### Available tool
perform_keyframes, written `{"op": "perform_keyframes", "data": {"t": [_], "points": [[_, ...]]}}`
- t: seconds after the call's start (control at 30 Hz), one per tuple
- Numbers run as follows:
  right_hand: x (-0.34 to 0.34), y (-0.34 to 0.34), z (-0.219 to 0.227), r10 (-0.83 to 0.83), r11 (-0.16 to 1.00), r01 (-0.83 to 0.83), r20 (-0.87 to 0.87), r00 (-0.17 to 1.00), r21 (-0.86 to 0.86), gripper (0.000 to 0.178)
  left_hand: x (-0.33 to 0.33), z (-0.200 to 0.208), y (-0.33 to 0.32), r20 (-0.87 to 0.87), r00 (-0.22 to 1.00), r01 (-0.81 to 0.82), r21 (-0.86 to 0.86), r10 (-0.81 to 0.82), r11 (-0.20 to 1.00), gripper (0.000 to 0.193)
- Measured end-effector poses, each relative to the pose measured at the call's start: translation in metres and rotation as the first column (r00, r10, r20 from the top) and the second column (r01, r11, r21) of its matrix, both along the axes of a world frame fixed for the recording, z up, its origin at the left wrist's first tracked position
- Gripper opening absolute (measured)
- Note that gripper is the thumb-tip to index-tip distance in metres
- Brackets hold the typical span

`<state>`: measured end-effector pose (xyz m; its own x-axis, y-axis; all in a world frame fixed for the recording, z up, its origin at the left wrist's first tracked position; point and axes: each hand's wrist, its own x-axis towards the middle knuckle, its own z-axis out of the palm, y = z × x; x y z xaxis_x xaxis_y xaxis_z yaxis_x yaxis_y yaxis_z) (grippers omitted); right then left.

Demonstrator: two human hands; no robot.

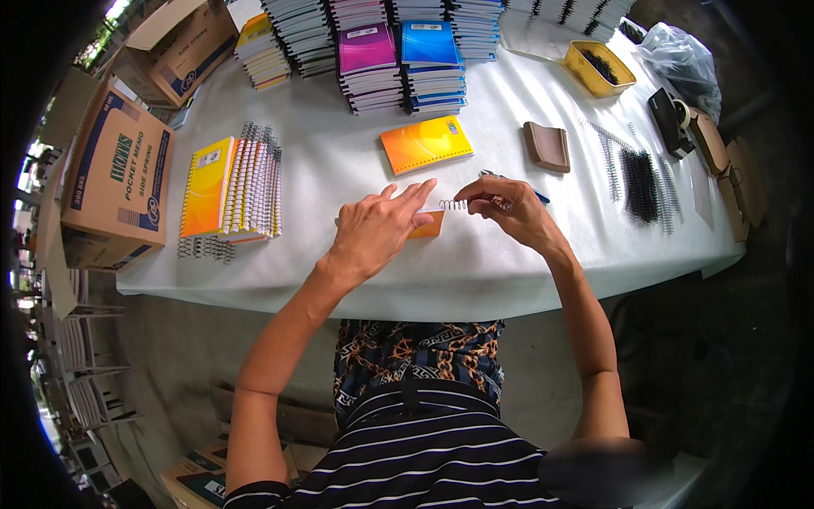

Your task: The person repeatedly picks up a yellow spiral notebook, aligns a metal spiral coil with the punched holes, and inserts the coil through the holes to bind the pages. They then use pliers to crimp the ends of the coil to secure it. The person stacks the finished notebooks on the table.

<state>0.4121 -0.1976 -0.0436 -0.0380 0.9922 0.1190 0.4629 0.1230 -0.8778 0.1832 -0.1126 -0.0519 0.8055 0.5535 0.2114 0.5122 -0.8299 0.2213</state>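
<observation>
My left hand (373, 227) lies over a small orange notebook (428, 224) near the front of the table, fingers stretched out and pressing on it. Much of that notebook is hidden under the hand. A wire spiral coil (453, 204) runs along the notebook's upper right edge, and my right hand (509, 214) pinches its right end between thumb and fingers. Partly behind the right hand lies a tool with a blue handle (542, 197); its kind is hard to make out. Just beyond the hands rests a yellow-orange notebook block (426, 144) with punched holes along its near edge.
At the left stand spiral notebooks (208, 187) and cardboard boxes (119, 174). Stacked notebooks (369, 51) line the back. Toward the right are a brown curved block (547, 147), loose dark coils (640, 185), a yellow tub (623, 83) of coils and a black tape dispenser (666, 123).
</observation>
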Motion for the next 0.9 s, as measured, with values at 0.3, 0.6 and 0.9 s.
{"op": "perform_keyframes", "data": {"t": [0.3,0.6,0.9], "points": [[-0.008,-0.003,0.02,0.013,0.997,-0.037,0.298,0.954,0.074,0.012,-0.001,0.005,0.001,-0.044,0.999,-0.005,-0.032,0.004,0.999,0.054],[-0.028,-0.011,0.038,0.193,0.981,-0.145,0.506,0.841,-0.132,0.012,-0.006,0.028,-0.003,-0.234,0.968,0.045,-0.167,-0.084,0.985,0.053],[0.166,0.034,-0.011,-0.063,0.973,0.221,0.858,0.509,-0.06,0.065,-0.018,0.032,0.001,-0.094,0.952,0.248,-0.322,-0.291,0.914,0.053]]}}
